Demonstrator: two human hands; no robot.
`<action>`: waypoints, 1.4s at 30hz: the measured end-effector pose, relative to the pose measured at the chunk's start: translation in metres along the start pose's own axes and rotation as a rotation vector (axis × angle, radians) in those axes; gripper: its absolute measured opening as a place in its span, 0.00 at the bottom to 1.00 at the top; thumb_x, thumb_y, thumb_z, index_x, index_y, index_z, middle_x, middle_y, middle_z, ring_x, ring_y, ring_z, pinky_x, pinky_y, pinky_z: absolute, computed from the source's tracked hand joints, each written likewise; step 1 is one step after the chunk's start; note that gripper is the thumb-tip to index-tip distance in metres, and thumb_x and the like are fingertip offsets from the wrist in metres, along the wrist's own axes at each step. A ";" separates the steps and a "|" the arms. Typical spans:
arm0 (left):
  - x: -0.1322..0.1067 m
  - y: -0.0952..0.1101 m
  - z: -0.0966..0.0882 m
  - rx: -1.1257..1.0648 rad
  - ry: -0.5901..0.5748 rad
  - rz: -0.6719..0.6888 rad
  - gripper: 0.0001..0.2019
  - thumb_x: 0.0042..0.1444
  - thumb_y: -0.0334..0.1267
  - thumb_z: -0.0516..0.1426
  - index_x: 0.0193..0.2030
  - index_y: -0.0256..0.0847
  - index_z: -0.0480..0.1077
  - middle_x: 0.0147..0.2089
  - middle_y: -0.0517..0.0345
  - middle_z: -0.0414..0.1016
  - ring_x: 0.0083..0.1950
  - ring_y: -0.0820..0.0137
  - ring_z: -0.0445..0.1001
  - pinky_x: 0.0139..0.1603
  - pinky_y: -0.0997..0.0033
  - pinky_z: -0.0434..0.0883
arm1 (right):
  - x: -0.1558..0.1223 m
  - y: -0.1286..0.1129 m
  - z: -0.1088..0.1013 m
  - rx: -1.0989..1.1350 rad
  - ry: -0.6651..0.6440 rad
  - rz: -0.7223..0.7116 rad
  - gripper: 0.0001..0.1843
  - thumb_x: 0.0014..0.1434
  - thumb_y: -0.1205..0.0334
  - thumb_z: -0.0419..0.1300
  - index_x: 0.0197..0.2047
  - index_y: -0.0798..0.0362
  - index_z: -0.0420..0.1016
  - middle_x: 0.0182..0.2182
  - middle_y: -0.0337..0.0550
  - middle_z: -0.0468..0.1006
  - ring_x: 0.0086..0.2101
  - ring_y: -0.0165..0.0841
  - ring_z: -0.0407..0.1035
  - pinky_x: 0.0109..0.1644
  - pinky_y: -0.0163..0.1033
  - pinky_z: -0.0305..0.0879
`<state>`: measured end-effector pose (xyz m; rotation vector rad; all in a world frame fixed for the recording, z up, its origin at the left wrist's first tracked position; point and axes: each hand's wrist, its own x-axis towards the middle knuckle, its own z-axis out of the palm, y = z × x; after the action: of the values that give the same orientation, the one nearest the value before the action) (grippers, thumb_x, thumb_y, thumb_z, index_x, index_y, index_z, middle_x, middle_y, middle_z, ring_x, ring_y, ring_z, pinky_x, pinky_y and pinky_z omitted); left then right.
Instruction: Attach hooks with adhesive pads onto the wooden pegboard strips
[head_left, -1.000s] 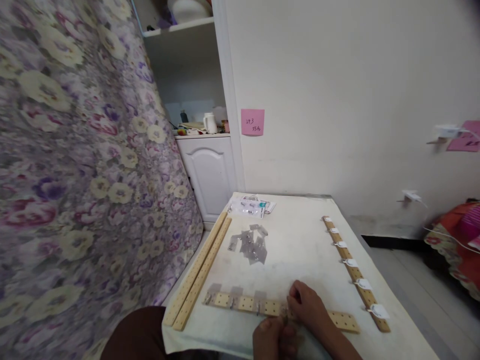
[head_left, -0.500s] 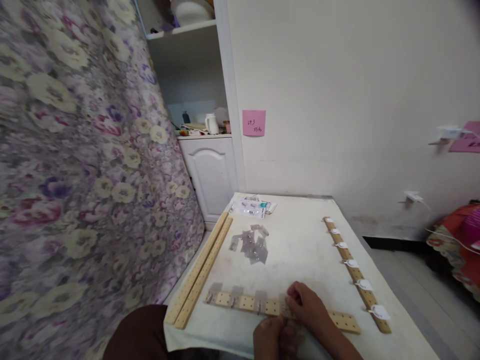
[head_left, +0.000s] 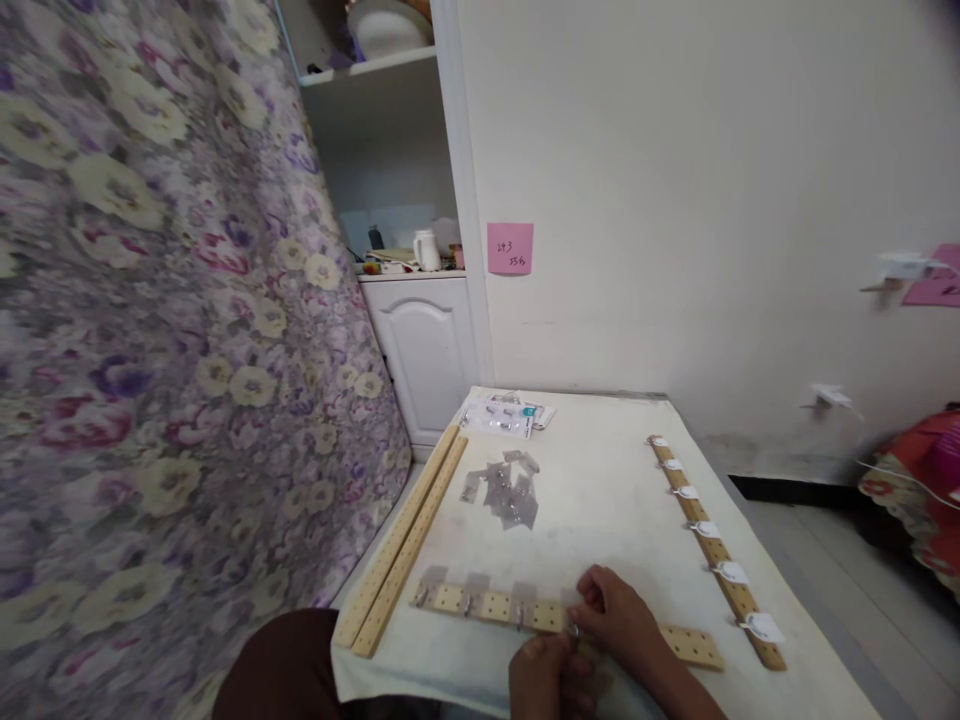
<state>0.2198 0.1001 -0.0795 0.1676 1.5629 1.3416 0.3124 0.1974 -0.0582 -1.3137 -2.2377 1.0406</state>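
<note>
Lying crosswise near the front of the table is a wooden strip [head_left: 495,606] with rows of holes. Three small clear bags [head_left: 477,582] sit along its left part, with shiny metal pieces [head_left: 467,604] at the strip. Over its right half my right hand [head_left: 613,615] is closed, fingertips pinching at a small shiny metal piece [head_left: 575,631], whose kind is too small to tell. My left hand [head_left: 541,675] is closed just in front of the strip, close to the right fingertips. What its fingers hold is hidden.
Small clear bags [head_left: 510,495] lie piled mid-table, with plastic packaging [head_left: 502,416] behind. Two bare holed strips [head_left: 409,545] run along the left edge. Another strip [head_left: 716,550] at the right bears several white tags [head_left: 729,572]. A floral curtain [head_left: 187,350] hangs left.
The view has shifted slightly. Both hands stay at the same spot on the strip; the metal piece between the fingertips now shows more clearly.
</note>
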 end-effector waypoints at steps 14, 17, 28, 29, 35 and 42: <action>0.005 -0.006 -0.002 -0.013 -0.039 0.004 0.14 0.42 0.50 0.59 0.24 0.39 0.67 0.19 0.60 0.73 0.11 0.75 0.63 0.12 0.76 0.50 | 0.008 0.001 -0.002 -0.007 -0.054 0.065 0.09 0.41 0.61 0.61 0.29 0.50 0.66 0.27 0.35 0.72 0.29 0.30 0.65 0.32 0.33 0.56; 0.004 -0.005 -0.003 0.009 -0.061 0.003 0.14 0.43 0.49 0.58 0.23 0.40 0.66 0.19 0.59 0.73 0.11 0.74 0.63 0.12 0.76 0.51 | 0.011 0.002 -0.003 -0.014 -0.095 0.091 0.09 0.41 0.63 0.61 0.29 0.50 0.67 0.27 0.34 0.72 0.29 0.30 0.65 0.32 0.32 0.55; 0.003 -0.006 -0.008 0.011 -0.136 0.015 0.15 0.44 0.50 0.58 0.26 0.39 0.67 0.21 0.57 0.74 0.13 0.73 0.65 0.15 0.73 0.52 | 0.010 0.004 -0.002 -0.008 -0.112 0.061 0.13 0.42 0.62 0.60 0.35 0.49 0.68 0.29 0.34 0.73 0.30 0.30 0.66 0.33 0.32 0.57; 0.001 -0.005 -0.008 0.003 -0.149 0.016 0.15 0.43 0.50 0.59 0.26 0.39 0.67 0.21 0.57 0.75 0.13 0.73 0.65 0.15 0.74 0.52 | 0.010 0.006 -0.001 0.002 -0.107 0.049 0.13 0.43 0.62 0.60 0.36 0.49 0.68 0.30 0.34 0.73 0.30 0.30 0.67 0.33 0.33 0.58; -0.005 -0.002 -0.010 -0.054 -0.156 -0.001 0.17 0.45 0.52 0.56 0.31 0.38 0.67 0.23 0.57 0.76 0.13 0.73 0.66 0.15 0.76 0.51 | 0.009 0.015 -0.010 0.152 -0.100 -0.077 0.14 0.49 0.59 0.57 0.40 0.53 0.68 0.28 0.37 0.73 0.30 0.32 0.68 0.35 0.34 0.62; -0.006 0.001 -0.009 -0.150 -0.131 -0.087 0.18 0.42 0.48 0.57 0.35 0.37 0.67 0.22 0.58 0.75 0.13 0.73 0.66 0.16 0.75 0.54 | -0.007 0.020 -0.039 -0.031 -0.067 -0.105 0.20 0.37 0.67 0.62 0.38 0.52 0.70 0.35 0.40 0.72 0.37 0.35 0.66 0.41 0.35 0.61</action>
<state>0.2158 0.0904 -0.0765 0.0919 1.3408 1.3466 0.3519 0.2143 -0.0461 -1.1765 -2.3532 1.0305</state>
